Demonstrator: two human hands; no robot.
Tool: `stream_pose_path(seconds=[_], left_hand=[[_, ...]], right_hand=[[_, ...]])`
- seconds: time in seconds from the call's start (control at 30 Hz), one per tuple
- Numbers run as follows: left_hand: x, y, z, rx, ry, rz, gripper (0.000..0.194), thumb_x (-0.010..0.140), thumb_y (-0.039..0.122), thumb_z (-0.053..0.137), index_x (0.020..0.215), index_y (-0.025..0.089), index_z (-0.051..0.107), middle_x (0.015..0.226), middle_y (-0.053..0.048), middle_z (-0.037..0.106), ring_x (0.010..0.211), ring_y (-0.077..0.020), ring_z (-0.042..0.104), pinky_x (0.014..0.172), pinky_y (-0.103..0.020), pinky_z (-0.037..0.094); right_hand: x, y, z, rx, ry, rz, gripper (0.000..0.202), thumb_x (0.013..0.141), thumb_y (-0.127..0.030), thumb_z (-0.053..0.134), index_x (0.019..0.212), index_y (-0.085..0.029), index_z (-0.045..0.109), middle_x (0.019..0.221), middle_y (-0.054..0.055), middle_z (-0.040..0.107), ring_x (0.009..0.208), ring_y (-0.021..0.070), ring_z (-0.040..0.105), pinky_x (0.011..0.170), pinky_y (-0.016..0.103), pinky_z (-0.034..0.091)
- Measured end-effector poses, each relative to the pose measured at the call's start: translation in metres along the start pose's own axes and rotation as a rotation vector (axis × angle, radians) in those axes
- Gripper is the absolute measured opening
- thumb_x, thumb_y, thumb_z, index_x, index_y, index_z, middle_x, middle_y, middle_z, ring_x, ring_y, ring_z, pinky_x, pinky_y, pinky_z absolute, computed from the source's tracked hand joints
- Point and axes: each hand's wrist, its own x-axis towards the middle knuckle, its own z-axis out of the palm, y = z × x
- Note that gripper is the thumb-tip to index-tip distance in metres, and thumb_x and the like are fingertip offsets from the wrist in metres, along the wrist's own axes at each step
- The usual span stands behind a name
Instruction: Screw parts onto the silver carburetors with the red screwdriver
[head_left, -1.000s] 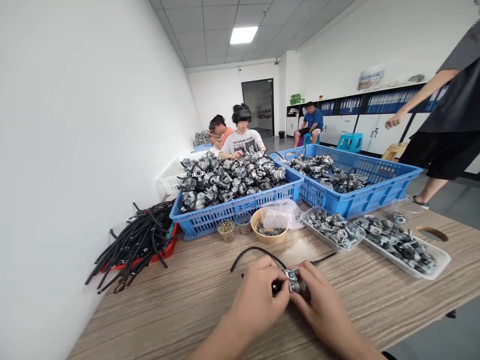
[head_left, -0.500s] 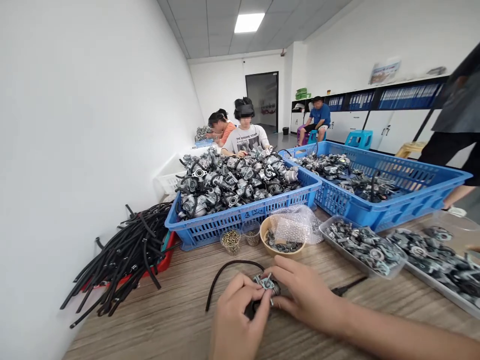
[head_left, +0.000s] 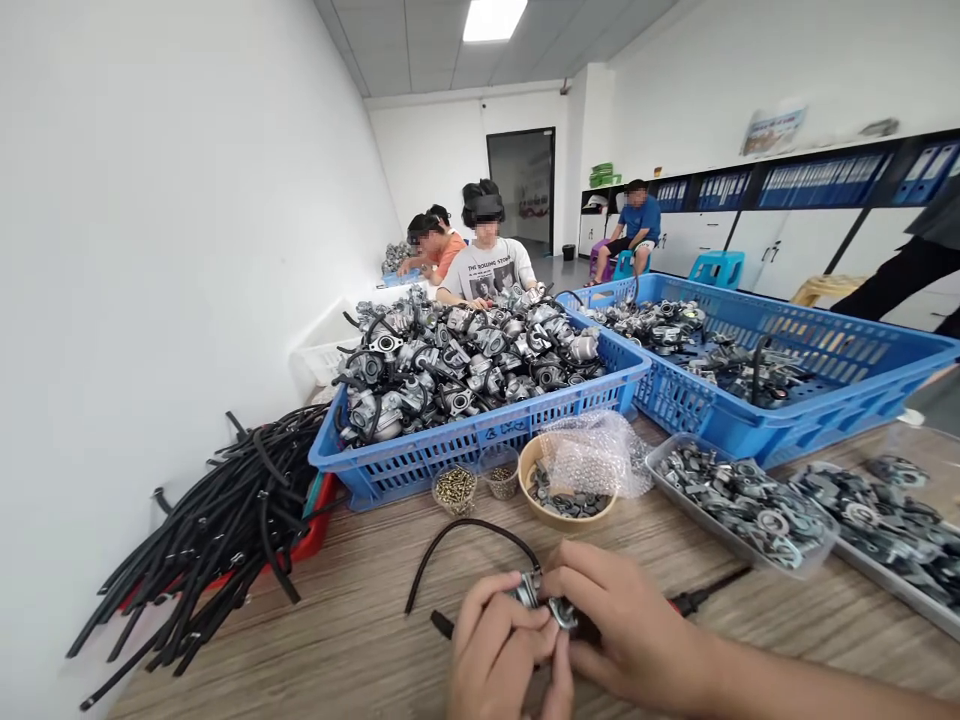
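Low over the wooden table, a small silvery carburetor sits between both hands, partly covered by the fingers. My left hand is closed on its near side, fingertips at a shiny metal fitting. My right hand grips it from the right with bent fingers. A black rubber hose curves away from the carburetor to the left across the tabletop. Beside my left hand pokes out a short black end of something mostly hidden. Behind my right wrist lies a black-and-red corded thing, partly covered.
A blue crate heaped with carburetors stands ahead, another blue crate to its right. Black hoses pile up left. Cups of brass screws, a round tub and trays of metal parts line the middle. A co-worker sits opposite.
The carburetor has been turned in my hands, and the flat plate that faced up is now mostly behind fingers. Both hands sit slightly lower and further right. The view has shifted a little.
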Motion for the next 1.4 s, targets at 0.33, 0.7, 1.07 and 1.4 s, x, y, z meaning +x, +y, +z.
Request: stream_pose_path(seconds=[0.33,0.7,1.07,1.4], left_hand=[[0.011,0.001,-0.019,0.056,-0.125,0.047,0.029,0.098,0.003,0.068,0.117,0.024,0.077,0.103,-0.009,0.085,0.11,-0.0309,0.085,0.104,-0.052,0.07],[0.015,-0.002,-0.026,0.094,-0.242,0.079,0.032,0.103,0.007,0.067,0.133,0.016,0.073,0.119,-0.016,0.082,0.125,-0.0336,0.08,0.108,-0.052,0.071],[0.004,-0.01,-0.024,0.205,-0.362,-0.022,0.056,0.102,0.011,0.065,0.158,0.017,0.063,0.149,-0.024,0.074,0.147,-0.0408,0.072,0.108,-0.062,0.074],[0.007,-0.012,-0.027,0.167,-0.402,-0.031,0.055,0.101,0.011,0.067,0.156,0.018,0.063,0.146,-0.023,0.074,0.147,-0.0412,0.071,0.11,-0.065,0.072]], right_hand=[[0.001,0.004,-0.007,0.037,-0.025,0.016,0.033,0.095,-0.018,0.077,0.125,-0.026,0.067,0.111,0.004,0.069,0.099,0.0229,0.069,0.083,0.034,0.051],[-0.006,0.008,0.001,0.104,0.069,0.131,0.054,0.1,-0.02,0.078,0.147,-0.03,0.056,0.13,0.005,0.078,0.111,0.0245,0.079,0.092,0.038,0.063],[-0.011,0.02,0.005,0.091,0.102,0.222,0.066,0.11,-0.034,0.072,0.169,-0.029,0.042,0.137,0.011,0.081,0.116,0.0262,0.084,0.093,0.041,0.071],[-0.006,0.022,0.0,0.177,0.078,0.207,0.05,0.111,-0.035,0.071,0.158,-0.03,0.055,0.14,0.009,0.081,0.119,0.0245,0.083,0.099,0.039,0.069]])
